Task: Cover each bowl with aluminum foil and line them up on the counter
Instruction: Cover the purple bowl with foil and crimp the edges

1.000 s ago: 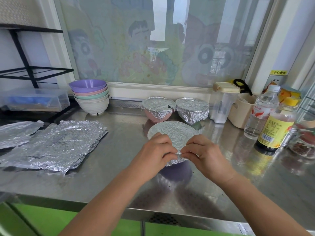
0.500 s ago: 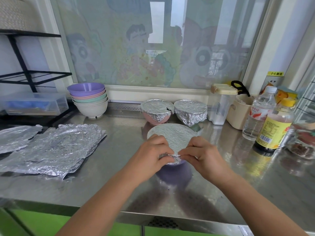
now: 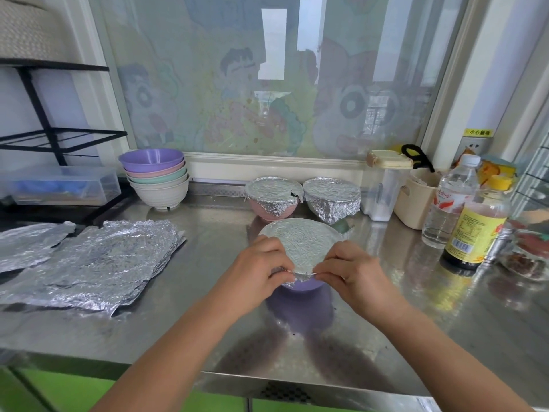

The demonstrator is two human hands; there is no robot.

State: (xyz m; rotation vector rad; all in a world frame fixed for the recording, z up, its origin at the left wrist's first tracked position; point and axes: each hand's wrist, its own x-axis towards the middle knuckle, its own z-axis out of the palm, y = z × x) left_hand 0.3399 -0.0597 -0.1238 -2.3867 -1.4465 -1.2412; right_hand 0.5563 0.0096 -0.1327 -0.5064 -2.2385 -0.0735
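A purple bowl (image 3: pixel 301 285) stands mid-counter, its top covered by a sheet of foil (image 3: pixel 300 242). My left hand (image 3: pixel 255 270) and my right hand (image 3: pixel 353 270) pinch the foil's near edge against the bowl's rim, fingertips almost meeting. Behind it stand a foil-covered pink bowl (image 3: pixel 273 197) with a small tear at its right rim, and a second foil-wrapped bowl (image 3: pixel 332 199). A stack of several uncovered bowls (image 3: pixel 156 176), purple on top, sits at the back left. Loose foil sheets (image 3: pixel 95 263) lie flat on the left.
Steel counter (image 3: pixel 445 337) with its front edge near me. At the right stand a clear canister (image 3: pixel 383 185), a beige tub (image 3: pixel 416 200), a water bottle (image 3: pixel 445 203), a dark sauce bottle (image 3: pixel 475 227) and a spice jar (image 3: pixel 524 254). A black rack (image 3: pixel 44 135) and plastic box (image 3: pixel 59 185) sit left.
Both hands have spread slightly apart along the near rim, folding the foil edge down, so more of the purple bowl shows beneath. The view has shifted a little.
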